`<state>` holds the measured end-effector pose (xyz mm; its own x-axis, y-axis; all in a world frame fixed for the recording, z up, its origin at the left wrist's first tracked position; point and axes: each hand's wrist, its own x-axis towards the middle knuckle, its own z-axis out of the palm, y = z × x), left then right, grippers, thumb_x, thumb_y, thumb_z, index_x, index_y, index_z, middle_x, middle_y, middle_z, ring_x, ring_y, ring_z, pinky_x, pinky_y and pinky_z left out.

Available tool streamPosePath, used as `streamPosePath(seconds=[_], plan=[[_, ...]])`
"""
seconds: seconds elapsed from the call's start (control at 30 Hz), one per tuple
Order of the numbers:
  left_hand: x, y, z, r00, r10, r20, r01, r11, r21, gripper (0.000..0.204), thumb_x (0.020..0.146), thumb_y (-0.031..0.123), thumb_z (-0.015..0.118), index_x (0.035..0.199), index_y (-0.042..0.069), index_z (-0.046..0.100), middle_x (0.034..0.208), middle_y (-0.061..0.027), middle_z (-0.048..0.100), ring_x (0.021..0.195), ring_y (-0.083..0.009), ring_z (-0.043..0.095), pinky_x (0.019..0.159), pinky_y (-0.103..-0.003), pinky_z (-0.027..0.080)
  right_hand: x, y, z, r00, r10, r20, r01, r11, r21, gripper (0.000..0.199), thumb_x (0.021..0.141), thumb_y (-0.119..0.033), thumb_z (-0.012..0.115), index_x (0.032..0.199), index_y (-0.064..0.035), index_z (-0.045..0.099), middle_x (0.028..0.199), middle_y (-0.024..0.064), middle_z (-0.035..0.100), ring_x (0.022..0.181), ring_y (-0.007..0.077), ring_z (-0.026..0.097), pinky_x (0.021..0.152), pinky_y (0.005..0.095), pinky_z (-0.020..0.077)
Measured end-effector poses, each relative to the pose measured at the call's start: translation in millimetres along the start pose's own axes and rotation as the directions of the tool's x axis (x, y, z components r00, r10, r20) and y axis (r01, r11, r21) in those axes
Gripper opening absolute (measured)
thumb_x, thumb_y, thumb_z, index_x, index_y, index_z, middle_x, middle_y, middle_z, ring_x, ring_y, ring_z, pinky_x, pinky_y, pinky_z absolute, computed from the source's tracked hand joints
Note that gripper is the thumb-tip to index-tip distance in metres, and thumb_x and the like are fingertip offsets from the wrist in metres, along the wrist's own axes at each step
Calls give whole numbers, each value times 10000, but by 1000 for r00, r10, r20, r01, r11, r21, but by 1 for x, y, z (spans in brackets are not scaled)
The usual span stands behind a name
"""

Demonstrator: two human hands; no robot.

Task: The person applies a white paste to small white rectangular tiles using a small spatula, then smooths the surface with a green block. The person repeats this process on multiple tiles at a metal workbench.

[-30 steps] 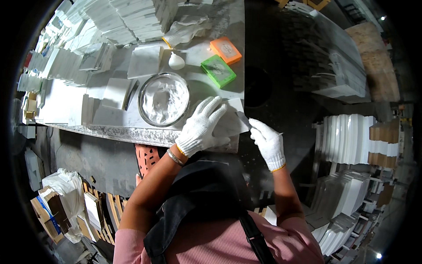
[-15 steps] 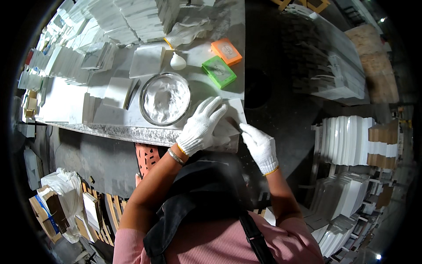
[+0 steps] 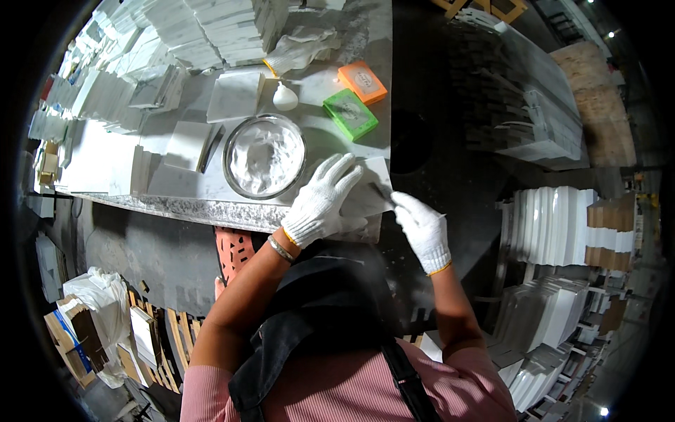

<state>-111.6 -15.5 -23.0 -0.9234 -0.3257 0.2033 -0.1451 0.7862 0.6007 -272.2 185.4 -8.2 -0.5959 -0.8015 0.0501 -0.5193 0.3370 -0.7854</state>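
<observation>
One gloved left hand (image 3: 325, 197) lies flat, fingers spread, gripping nothing, on a pale tile (image 3: 375, 170); from where I stand, the right hand (image 3: 420, 224) pinches what may be a thin dark blade (image 3: 380, 190) at the tile's right side. A slip leftward could nick those fingers, and a hard push could shift the tile off the table (image 3: 369, 42)

Workshop with marbled tile stacks (image 3: 232, 32)
</observation>
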Motion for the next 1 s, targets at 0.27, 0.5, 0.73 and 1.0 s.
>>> streamPosePath(seconds=[0.27, 0.5, 0.73, 1.0], plan=[[1, 1, -1, 1000, 15, -12, -15, 1000, -3, 911, 672, 419, 856, 1435, 47, 525, 1537, -188, 441, 1425, -425, 393, 1143, -496, 411, -3, -4, 10, 999, -42, 15, 41, 999, 29, 300, 958, -63, 666, 1254, -57, 714, 936, 52, 744, 740, 55, 633, 640, 227, 522], [4, 5, -4, 999, -18, 44, 18, 1000, 7, 953, 663, 430, 862, 1461, 57, 499, 1551, -201, 418, 1434, -435, 379, 1152, -499, 400, -8, -23, 19, 973, -186, 136, 200, 975, -99, 254, 898, -64, 716, 1149, -87, 748, 1122, 125, 748, 1026, 295, 729, 861, 351, 591], [20, 28, -5, 983, -120, 138, 80, 961, 265, 1087, 630, 492, 868, 1520, 68, 412, 1562, -223, 381, 1466, -427, 334, 1147, -558, 346, -15, 8, -25, 931, 362, 53, -334, 779, 530, 512, 994, -129, 620, 1482, -29, 505, 917, 53, 719, 703, 62, 611, 625, 202, 472], [40, 37, -3, 996, 68, -49, -63, 992, 114, 958, 629, 311, 834, 1458, 18, 455, 1346, -213, 551, 1259, -399, 539, 1052, -500, 441, -13, 12, 4, 900, 426, 92, -345, 570, 746, 170, 996, -105, 592, 1142, -32, 641, 928, 71, 724, 734, 129, 685, 596, 235, 493]])
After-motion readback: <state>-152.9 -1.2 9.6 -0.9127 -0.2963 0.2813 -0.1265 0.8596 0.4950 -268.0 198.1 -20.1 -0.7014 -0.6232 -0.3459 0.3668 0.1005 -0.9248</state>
